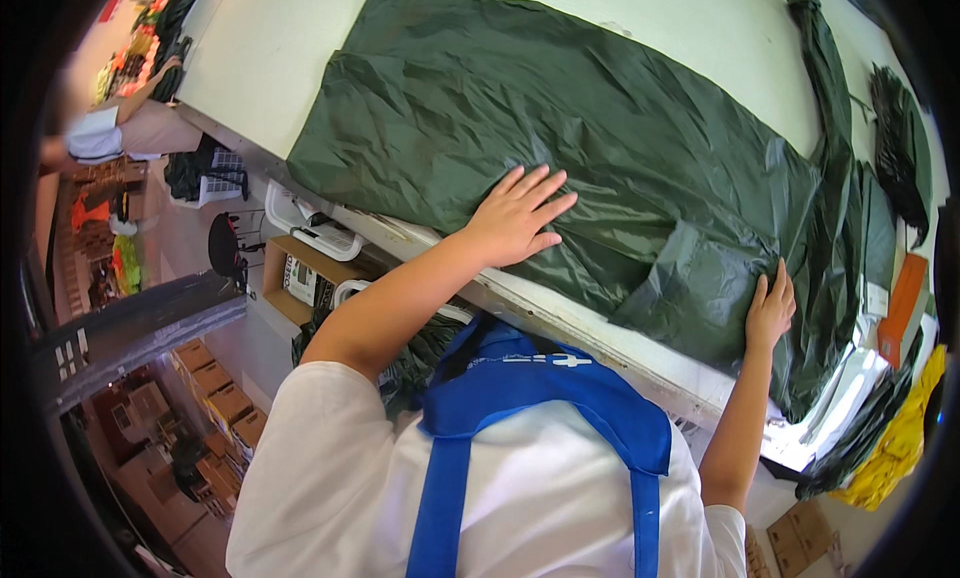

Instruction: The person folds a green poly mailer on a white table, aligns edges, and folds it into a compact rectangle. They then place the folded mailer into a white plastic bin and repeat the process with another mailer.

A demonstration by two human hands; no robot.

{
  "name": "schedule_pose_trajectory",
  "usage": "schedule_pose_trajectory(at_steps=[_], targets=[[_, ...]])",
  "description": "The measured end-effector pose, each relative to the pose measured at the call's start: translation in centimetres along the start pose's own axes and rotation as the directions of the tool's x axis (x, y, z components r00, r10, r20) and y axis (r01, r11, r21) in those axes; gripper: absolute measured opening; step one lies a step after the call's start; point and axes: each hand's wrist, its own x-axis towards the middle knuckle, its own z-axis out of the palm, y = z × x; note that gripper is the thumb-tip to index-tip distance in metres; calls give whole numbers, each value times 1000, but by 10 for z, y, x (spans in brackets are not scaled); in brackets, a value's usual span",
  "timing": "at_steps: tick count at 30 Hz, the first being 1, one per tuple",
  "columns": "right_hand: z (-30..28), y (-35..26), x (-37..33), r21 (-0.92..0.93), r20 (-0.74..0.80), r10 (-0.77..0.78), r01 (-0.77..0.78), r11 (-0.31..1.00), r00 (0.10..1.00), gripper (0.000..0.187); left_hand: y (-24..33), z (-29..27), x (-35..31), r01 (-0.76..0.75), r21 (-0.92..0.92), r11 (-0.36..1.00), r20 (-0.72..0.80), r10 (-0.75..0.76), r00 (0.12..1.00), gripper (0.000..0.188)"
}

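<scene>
A dark green piece of thin, shiny waterproof-looking fabric (440, 108) lies spread over the pale table, wrinkled and partly folded, possibly a rain garment. My left hand (512, 218) rests palm down near its front edge, fingers spread. Toward the right end, my right hand (770, 308) lies on the cloth beside a square, pocket-like panel (705, 278), its fingers stretched out and pointing away from me. A long gathered strip of the same green material (830, 158) runs along the right side.
The white tabletop (260, 58) has a worn front edge close to my body. At the right are an orange object (903, 303) and yellow material (895, 448). Below the table sits an open cardboard box (290, 273). Another person (130, 128) is at the far left.
</scene>
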Motion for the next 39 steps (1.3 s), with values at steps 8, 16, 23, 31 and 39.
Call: schedule_pose_trajectory(at_steps=[8,16,23,31,39], targets=[[14,41,-2,-22,27,24,-23,999,999,40,-176,-66,-149,855,-58,516,-613,-694,378,71],[32,60,11,-8,113,112,-111,994,987,40,-304,-113,-189,896,-383,225,-22,-972,235,58],[-5,77,10,41,145,29,-36,999,989,48,-290,-158,-217,491,-833,253,-58,-924,379,30],[6,58,-30,-53,182,64,-55,997,981,46,-256,-140,-190,952,304,26,-72,-996,50,32],[-1,34,-13,137,75,0,-11,991,997,38,-238,-124,-64,415,104,904,-82,-408,909,46]])
